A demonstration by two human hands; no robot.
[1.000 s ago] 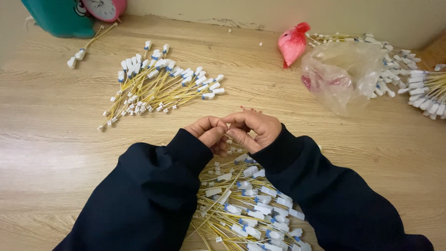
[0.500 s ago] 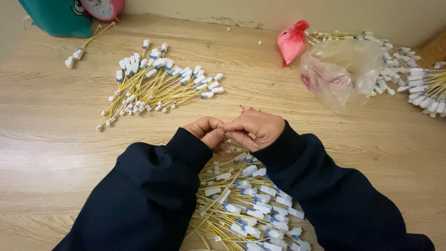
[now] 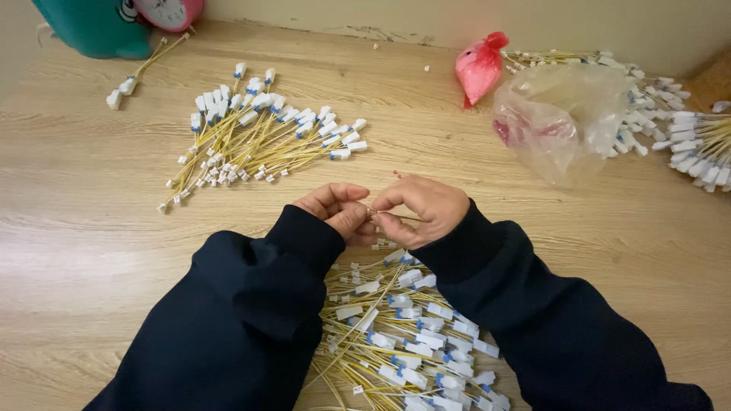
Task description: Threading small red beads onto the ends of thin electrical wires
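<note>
Thin yellow cables with small white-and-blue plastic plugs on their ends lie in a loose heap nearest the camera, between the two dark navy sleeves; the strands cross each other at all angles, and the plugs are blocky white pieces, many with a blue band. Just above this heap, the left hand and the right hand meet over the pale wood-grain bench. Both have their fingers curled in and their tips pressed together on one thin yellow cable, of which only a short stretch shows between the thumbs; the rest is hidden by the hands, so its end pieces cannot be made out. The hands touch each other at the fingertips.

Further out on the left, a second fan-shaped pile of the same yellow cables lies flat on the bench, its larger white-and-blue plugs gathered at the far upper end and tiny white tips spread toward the near left. Well apart from it, to the right, sits a crumpled clear plastic bag, with a knotted pink-red plastic bag just beside it on the left. More bundled cables with white plugs lie at the right edge, partly behind the clear bag. At the far left corner stand a teal plastic container and a round pink clock, with a small loose pair of cables lying in front of them.
</note>
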